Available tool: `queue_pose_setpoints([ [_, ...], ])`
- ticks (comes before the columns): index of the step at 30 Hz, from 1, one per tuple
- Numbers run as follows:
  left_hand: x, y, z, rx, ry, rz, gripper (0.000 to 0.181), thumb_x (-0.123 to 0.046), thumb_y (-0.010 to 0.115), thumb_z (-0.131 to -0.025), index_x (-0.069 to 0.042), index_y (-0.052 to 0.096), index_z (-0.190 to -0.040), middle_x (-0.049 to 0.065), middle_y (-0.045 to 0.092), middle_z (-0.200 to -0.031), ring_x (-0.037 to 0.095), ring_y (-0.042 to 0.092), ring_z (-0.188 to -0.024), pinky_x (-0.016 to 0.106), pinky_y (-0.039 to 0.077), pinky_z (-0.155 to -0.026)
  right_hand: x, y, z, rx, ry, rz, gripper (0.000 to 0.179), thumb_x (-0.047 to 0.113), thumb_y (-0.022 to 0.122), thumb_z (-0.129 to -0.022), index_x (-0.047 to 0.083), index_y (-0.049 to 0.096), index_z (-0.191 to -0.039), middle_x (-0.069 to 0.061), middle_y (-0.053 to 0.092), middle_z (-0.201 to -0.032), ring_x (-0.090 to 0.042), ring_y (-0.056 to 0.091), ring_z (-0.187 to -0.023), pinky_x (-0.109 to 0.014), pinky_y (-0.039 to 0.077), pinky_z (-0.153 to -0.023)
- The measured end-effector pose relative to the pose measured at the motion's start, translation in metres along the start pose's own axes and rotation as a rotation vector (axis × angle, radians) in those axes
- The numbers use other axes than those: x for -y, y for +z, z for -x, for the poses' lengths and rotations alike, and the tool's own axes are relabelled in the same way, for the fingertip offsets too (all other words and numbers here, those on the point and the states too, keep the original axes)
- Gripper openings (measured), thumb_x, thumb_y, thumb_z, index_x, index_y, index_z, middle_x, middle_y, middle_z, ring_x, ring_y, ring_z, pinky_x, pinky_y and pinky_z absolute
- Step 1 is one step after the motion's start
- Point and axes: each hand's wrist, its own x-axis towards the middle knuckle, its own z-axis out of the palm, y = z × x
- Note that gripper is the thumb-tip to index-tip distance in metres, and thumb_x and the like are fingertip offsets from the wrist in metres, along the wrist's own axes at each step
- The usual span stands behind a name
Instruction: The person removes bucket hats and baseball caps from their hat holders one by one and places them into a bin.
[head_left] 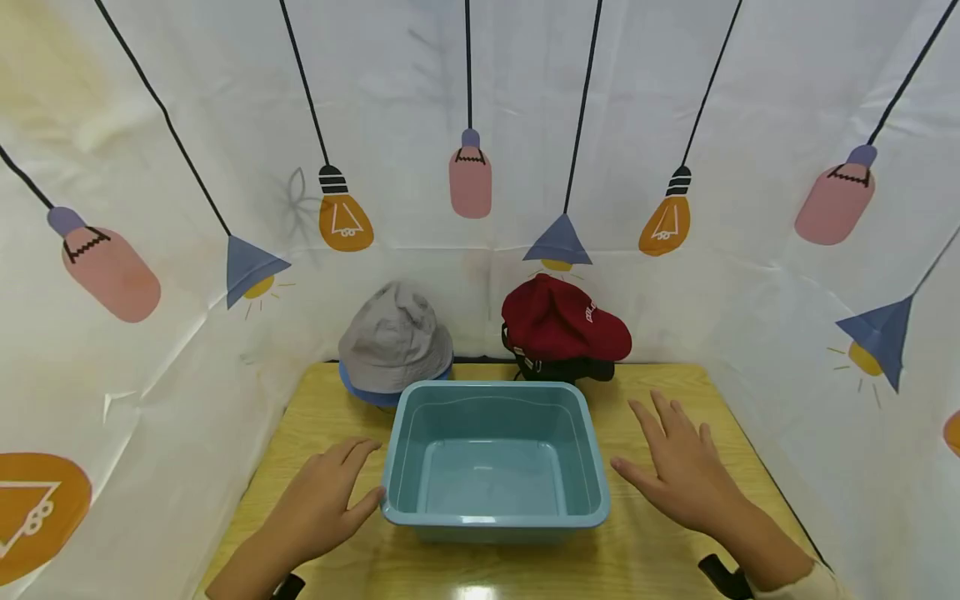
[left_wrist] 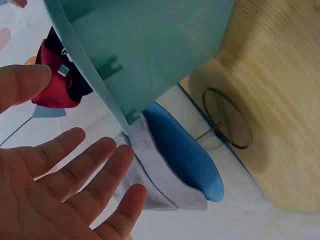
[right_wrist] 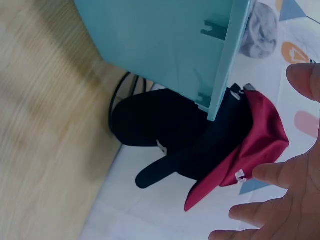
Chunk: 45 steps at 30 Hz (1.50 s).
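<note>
A light blue plastic basin (head_left: 491, 400) stands upright on the table, with nothing inside it. Beside its left wall is my left hand (head_left: 322, 500), fingers spread and relaxed, thumb tip right at the rim in the head view. My right hand (head_left: 682, 471) hovers off the basin's right side with its fingers apart, holding nothing. Behind the basin at left, a grey bucket hat (head_left: 397, 337) sits over a blue hat (left_wrist: 185, 155). To the right at the back, a red cap (head_left: 558, 321) with white lettering lies on top of black caps (right_wrist: 190, 135).
The hats rest on wire stands; a round wire base (left_wrist: 227, 117) shows under the left pile. The wooden table (head_left: 645, 550) is bordered by a white cloth backdrop (head_left: 405, 83) printed with hanging lamps, close behind the hats and along both sides.
</note>
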Motion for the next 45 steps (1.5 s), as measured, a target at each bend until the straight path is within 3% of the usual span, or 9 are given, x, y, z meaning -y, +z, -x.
queue_pose_setpoints([
  [4,0.005,0.004,-0.003,0.0,0.015,0.01,0.066,-0.041,0.079,-0.09,-0.006,0.059,-0.142,0.012,0.063,-0.139,0.033,0.067,-0.118,0.056,0.056,-0.09,0.001,0.001,-0.006,-0.009,-0.009,0.017,0.092,0.069,0.058,-0.095,0.011,0.033,-0.162,-0.026,0.027,-0.166,-0.058,0.029,-0.147,-0.087,0.021,-0.102],
  [12,0.006,0.01,-0.019,0.015,0.024,0.039,0.088,-0.058,0.07,-0.093,-0.001,0.043,-0.156,0.019,0.045,-0.159,0.039,0.053,-0.138,0.061,0.048,-0.105,0.001,0.001,-0.03,-0.007,-0.03,0.008,0.093,0.071,0.057,-0.095,0.009,0.034,-0.161,-0.027,0.026,-0.166,-0.056,0.028,-0.148,-0.086,0.02,-0.104],
  [21,0.004,0.024,-0.032,0.03,0.003,0.051,0.099,-0.07,0.061,-0.093,-0.002,0.035,-0.16,0.022,0.036,-0.164,0.042,0.042,-0.148,0.065,0.04,-0.111,-0.003,0.005,-0.071,-0.037,-0.061,0.013,0.093,0.062,0.067,-0.093,0.008,0.034,-0.161,-0.026,0.027,-0.166,-0.049,0.032,-0.148,-0.084,0.024,-0.105],
  [28,0.0,0.039,-0.037,0.078,-0.025,0.087,0.107,-0.077,0.059,-0.09,-0.005,0.028,-0.164,0.021,0.024,-0.17,0.041,0.03,-0.154,0.069,0.03,-0.117,0.0,0.002,-0.103,-0.051,-0.071,-0.007,0.097,0.065,0.065,-0.092,0.006,0.031,-0.161,-0.028,0.028,-0.165,-0.05,0.032,-0.148,-0.082,0.024,-0.107],
  [36,-0.008,0.045,-0.042,0.098,-0.039,0.112,0.113,-0.083,0.053,-0.088,-0.009,0.02,-0.166,0.022,0.016,-0.171,0.043,0.018,-0.158,0.07,0.021,-0.12,0.003,0.0,-0.134,-0.075,-0.081,-0.045,0.103,0.068,0.066,-0.089,0.006,0.028,-0.162,-0.027,0.027,-0.165,-0.049,0.032,-0.148,-0.08,0.025,-0.109],
  [45,-0.014,0.05,-0.052,0.093,-0.073,0.136,0.114,-0.079,0.06,-0.087,-0.008,0.02,-0.166,0.024,0.018,-0.17,0.044,0.019,-0.157,0.072,0.02,-0.119,0.005,-0.004,-0.163,-0.111,-0.07,-0.093,0.112,0.068,0.07,-0.086,0.006,0.02,-0.165,-0.028,0.025,-0.166,-0.052,0.033,-0.147,-0.075,0.029,-0.113],
])
